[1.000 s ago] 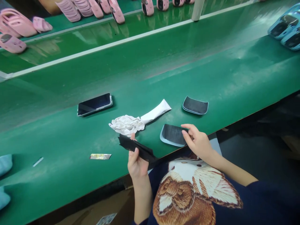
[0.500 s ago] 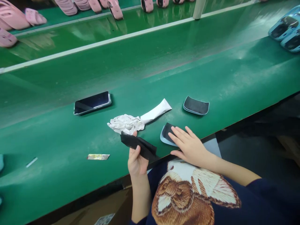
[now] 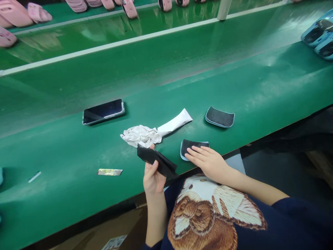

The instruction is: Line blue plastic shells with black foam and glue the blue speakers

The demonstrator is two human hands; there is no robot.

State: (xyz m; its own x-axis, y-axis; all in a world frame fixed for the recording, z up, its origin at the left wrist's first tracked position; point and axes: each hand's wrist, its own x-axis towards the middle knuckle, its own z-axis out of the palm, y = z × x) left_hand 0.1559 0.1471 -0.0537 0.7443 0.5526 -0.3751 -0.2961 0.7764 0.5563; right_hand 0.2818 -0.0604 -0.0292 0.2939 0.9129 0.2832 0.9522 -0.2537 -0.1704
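Observation:
My left hand (image 3: 154,177) is closed around a small stack of thin black sheets (image 3: 157,160), thumb on top, held just over the table's front edge. My right hand (image 3: 205,161) lies flat with its fingers stretched over a black sheet (image 3: 194,144), which rests on a light blue curved panel (image 3: 182,152) near the edge. The fingers cover part of both. Further back and to the right, a few more curved blue panels with a black top (image 3: 220,117) lie stacked.
A smartphone (image 3: 104,111) lies at the left on the green table (image 3: 65,152). A crumpled white glove (image 3: 142,135) is behind my left hand. A small blade-like strip (image 3: 110,172) lies front left. Pink cases (image 3: 129,8) line the back shelf; blue ones (image 3: 316,33) stand far right.
My right hand has shifted slightly down and flattened on the black sheet, which now covers more of the blue panel. My left hand keeps its hold on the stack.

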